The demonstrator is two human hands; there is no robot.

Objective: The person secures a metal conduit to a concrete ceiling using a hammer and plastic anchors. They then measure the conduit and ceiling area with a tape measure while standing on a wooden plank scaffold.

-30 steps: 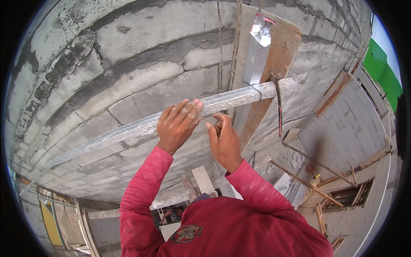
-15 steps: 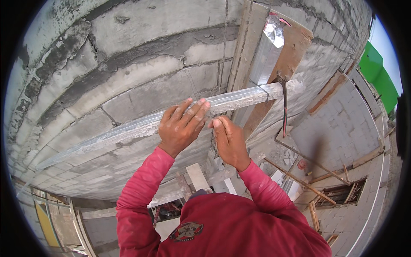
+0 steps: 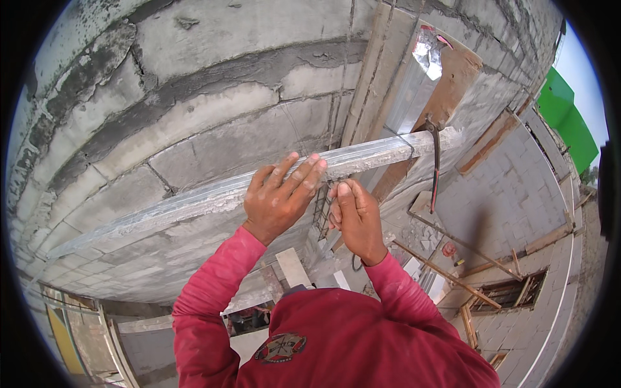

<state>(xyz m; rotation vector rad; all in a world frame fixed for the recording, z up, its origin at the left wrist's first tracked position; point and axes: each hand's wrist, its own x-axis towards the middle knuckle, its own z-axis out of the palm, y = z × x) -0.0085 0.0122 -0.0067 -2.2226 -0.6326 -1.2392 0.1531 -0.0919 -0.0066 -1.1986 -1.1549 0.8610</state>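
A long metal bar (image 3: 194, 197), crusted with mortar, crosses in front of the grey block wall. My left hand (image 3: 283, 200) lies over it with fingers stretched out and slightly spread. Just below the bar's lower edge, my right hand (image 3: 356, 216) is pinched closed, thumb against the forefinger. What sits between those fingertips is too small to make out. Farther right, a thin wire loop (image 3: 406, 143) goes around the bar. Beside the loop, pincers (image 3: 435, 165) with dark, red-edged handles hang over the bar.
An upright silver metal profile (image 3: 414, 87) stands against a brown board (image 3: 462, 64) behind the bar's right part. Wooden poles (image 3: 446, 275), rubble (image 3: 420, 229) and a barred opening (image 3: 517, 291) are lower right. A pale block (image 3: 294, 266) is below my hands.
My right hand has turned slightly and moved a little down and right, its fingers more curled together. My left hand stays on the bar. The whole view has shifted slightly.
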